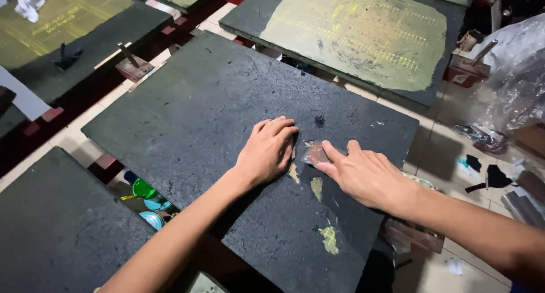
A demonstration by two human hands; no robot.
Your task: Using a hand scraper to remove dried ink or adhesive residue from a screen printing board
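Note:
A dark, rough rectangular board (187, 117) lies in front of me, with yellowish paint smears (329, 239) near its lower right. My left hand (267, 151) rests flat on the board, fingers together, palm down. Just to its right, my right hand (363, 174) pinches a small piece of clear, crumpled tape or film (314, 153) against the board between thumb and forefinger. The two hands are a few centimetres apart. A small black blot (319, 120) sits just above them.
Similar dark boards surround this one: one with a large yellow-green patch (357, 32) at the back, one at the upper left (62, 26), one at the lower left (51, 230). Paint cans (149, 196) stand below on the tiled floor. Clear plastic sheeting (516, 71) bunches at the right.

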